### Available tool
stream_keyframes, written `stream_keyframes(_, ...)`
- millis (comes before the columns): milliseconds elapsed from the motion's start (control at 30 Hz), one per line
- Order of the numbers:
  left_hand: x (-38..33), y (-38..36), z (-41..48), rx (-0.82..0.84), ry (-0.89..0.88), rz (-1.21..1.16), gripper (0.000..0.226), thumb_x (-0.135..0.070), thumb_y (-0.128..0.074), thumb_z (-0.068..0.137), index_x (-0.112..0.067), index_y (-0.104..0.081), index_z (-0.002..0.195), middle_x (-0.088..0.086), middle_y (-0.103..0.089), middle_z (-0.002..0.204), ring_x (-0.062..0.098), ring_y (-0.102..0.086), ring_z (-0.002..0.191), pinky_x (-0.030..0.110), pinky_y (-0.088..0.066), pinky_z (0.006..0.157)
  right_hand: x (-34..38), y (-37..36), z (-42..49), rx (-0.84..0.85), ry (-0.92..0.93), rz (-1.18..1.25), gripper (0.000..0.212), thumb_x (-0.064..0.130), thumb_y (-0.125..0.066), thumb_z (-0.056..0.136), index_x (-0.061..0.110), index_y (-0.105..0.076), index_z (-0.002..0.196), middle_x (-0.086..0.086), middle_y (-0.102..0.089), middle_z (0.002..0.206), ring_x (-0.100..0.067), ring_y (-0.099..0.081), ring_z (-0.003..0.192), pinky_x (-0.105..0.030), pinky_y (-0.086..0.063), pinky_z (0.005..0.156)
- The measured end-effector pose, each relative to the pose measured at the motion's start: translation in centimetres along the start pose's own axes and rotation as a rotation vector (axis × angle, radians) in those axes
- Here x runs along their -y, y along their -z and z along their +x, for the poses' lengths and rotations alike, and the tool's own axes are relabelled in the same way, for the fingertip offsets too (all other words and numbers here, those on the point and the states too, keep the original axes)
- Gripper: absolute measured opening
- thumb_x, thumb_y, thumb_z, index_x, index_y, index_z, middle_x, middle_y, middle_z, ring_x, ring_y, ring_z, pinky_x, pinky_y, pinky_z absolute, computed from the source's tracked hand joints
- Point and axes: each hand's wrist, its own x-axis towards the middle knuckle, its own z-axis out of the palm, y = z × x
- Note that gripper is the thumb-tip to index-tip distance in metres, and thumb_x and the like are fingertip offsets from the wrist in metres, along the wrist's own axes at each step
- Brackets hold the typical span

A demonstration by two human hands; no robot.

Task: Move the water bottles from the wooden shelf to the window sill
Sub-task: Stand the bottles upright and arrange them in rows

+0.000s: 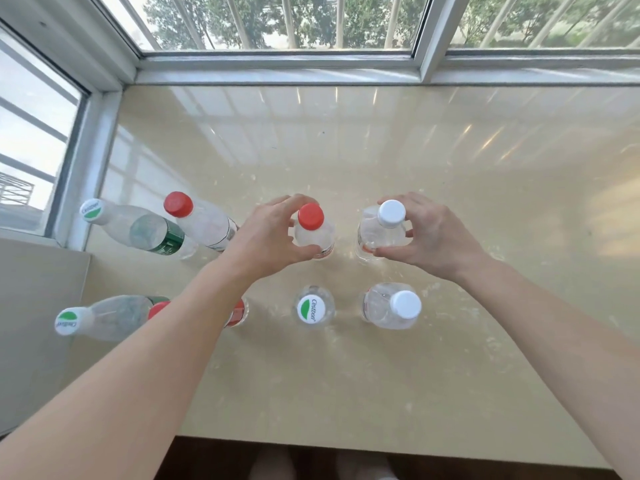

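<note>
Bottles stand on the sill (346, 393); hands grip a red-capped bottle (313, 233) and white-capped bottle (381, 233).

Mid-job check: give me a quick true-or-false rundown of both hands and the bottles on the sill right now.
1. The left hand and the right hand each grip a bottle. True.
2. The left hand's bottle has a white cap. False: it grips the red-capped bottle; the right hand grips the white-capped bottle.
3. The bottles on the window sill stand in two rows. True.
4. The Cestbon-capped bottle just in front of the left hand's bottle lies on its side. False: it stands upright, cap facing the camera.
</note>
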Motion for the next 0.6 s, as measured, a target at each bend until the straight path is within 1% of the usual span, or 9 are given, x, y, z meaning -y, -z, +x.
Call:
stream_keyframes(100, 0.07, 0.08, -0.07, 0.005, 0.010, -0.020, 0.059, -0.025, -0.086, 0.068, -0.031, -0.060, 0.121, -0.008, -0.060, 0.116, 0.016, -0.064, 0.102, 0.035, -0.059, 0.080, 0.10, 0.04, -0.16, 0.004, -0.007, -0.020, 0.069, 0.050, -0.084, 0.065, 0.029, -0.060, 0.126, 0.005, -0.061, 0.109, -0.021, -0.059, 0.094, -0.045, -0.057, 0.077)
stream_keyframes(200, 0.11, -0.01, -0.10, 0.001, 0.005, -0.035, 0.059, -0.024, -0.085, 0.069, -0.030, -0.059, 0.122, -0.008, -0.061, 0.116, 0.015, -0.064, 0.102, 0.034, -0.058, 0.084, 0.31, 0.00, -0.36, -0.004, -0.018, -0.017, 0.069, 0.054, -0.080, 0.065, 0.029, -0.060, 0.126, 0.005, -0.061, 0.111, -0.021, -0.060, 0.095, -0.045, -0.058, 0.077)
stream_keyframes(367, 0.06, -0.42, -0.16, -0.006, -0.018, -0.053, 0.057, -0.022, -0.083, 0.071, -0.030, -0.059, 0.122, -0.009, -0.060, 0.116, 0.015, -0.063, 0.102, 0.030, -0.056, 0.087, 0.47, 0.17, -0.54, -0.025, -0.036, -0.040, 0.065, 0.048, -0.082, 0.069, 0.026, -0.061, 0.126, 0.006, -0.062, 0.111, -0.020, -0.060, 0.096, -0.044, -0.058, 0.078)
stream_keyframes(500, 0.15, -0.61, -0.12, -0.010, -0.033, -0.062, 0.059, -0.020, -0.083, 0.070, -0.030, -0.058, 0.123, -0.007, -0.060, 0.116, 0.017, -0.063, 0.104, 0.029, -0.056, 0.089, 0.50, 0.22, -0.58, -0.024, -0.026, -0.043, 0.067, 0.054, -0.075, 0.066, 0.027, -0.060, 0.126, 0.007, -0.061, 0.112, -0.020, -0.061, 0.096, -0.045, -0.058, 0.077)
stream_keyframes(600, 0.31, -0.78, -0.23, -0.022, -0.047, -0.055, 0.061, -0.019, -0.083, 0.069, -0.028, -0.058, 0.124, -0.006, -0.060, 0.116, 0.017, -0.062, 0.104, 0.025, -0.056, 0.089, 0.43, 0.22, -0.55, -0.025, -0.037, -0.030, 0.070, 0.057, -0.074, 0.064, 0.028, -0.059, 0.126, 0.007, -0.061, 0.113, -0.019, -0.061, 0.097, -0.045, -0.058, 0.078)
